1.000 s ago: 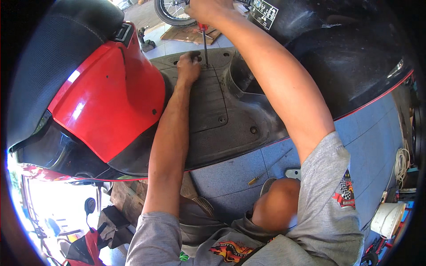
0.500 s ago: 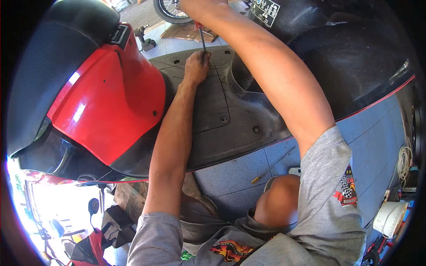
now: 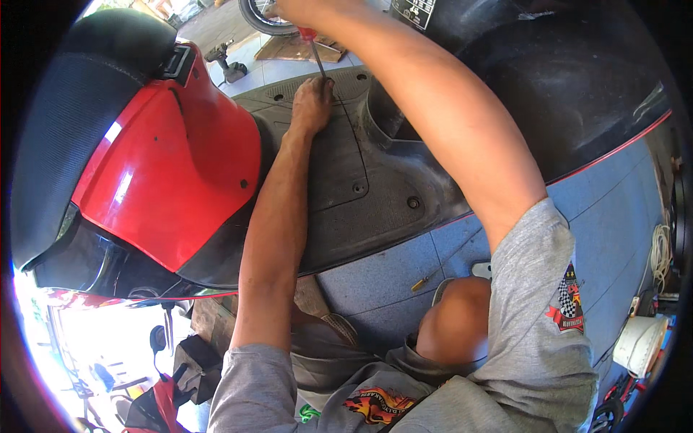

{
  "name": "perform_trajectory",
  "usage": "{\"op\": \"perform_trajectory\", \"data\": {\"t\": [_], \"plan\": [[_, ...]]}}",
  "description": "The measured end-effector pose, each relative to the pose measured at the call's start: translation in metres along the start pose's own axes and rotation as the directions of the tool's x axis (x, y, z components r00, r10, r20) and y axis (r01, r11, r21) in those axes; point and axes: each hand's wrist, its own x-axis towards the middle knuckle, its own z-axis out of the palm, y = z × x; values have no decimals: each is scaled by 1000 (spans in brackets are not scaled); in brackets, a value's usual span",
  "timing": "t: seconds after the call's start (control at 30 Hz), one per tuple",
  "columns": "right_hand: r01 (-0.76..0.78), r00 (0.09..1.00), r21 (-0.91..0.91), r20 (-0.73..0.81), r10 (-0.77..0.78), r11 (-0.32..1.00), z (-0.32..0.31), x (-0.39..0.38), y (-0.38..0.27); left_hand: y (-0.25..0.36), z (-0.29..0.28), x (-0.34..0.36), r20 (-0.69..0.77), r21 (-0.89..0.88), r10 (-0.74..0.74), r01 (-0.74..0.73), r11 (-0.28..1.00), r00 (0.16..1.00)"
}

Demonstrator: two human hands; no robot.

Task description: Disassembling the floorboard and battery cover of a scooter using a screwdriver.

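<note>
A red-handled screwdriver [image 3: 318, 59] stands steeply over the far edge of a scooter's black floorboard [image 3: 375, 206], its shaft leading down. My right hand [image 3: 314, 10] is wrapped round its handle, partly cut off by the top of the picture. Beside the lower end of the shaft, my left hand [image 3: 312, 105] rests on the floorboard with its fingers pinched at the shaft. The fingers hide the screwdriver's tip. Several screw holes show in the floorboard, around an inset panel [image 3: 336, 162].
The scooter's red body panel [image 3: 173, 166] and black seat [image 3: 79, 123] rise at left. A cordless drill [image 3: 229, 66] lies beyond. A small yellow-handled tool [image 3: 420, 283] lies on the blue tiles near my knee [image 3: 455, 321]. A white bucket [image 3: 639, 346] and coiled cable [image 3: 660, 252] sit at right.
The whole view has shifted slightly, so the scooter appears a little further up and left. Both hands keep their places at the screwdriver.
</note>
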Motion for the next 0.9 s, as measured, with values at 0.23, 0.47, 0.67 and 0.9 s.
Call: {"op": "perform_trajectory", "data": {"t": [0.23,0.47,0.67,0.9], "plan": [[-148,989,1,-2,148,989,7,8,1,-8,-3,-1,17,44,84,-85,995,996],[180,957,-204,263,-124,962,17,26,19,5,-5,1,21,14,34,-34,999,999],[-183,983,-64,-7,183,981,2,8,-9,3,-11,0,37,54,41,-43,998,998],[-137,990,-60,-3,138,989,9,14,-17,-18,-17,-8,12,117,58,-59,991,998]]}}
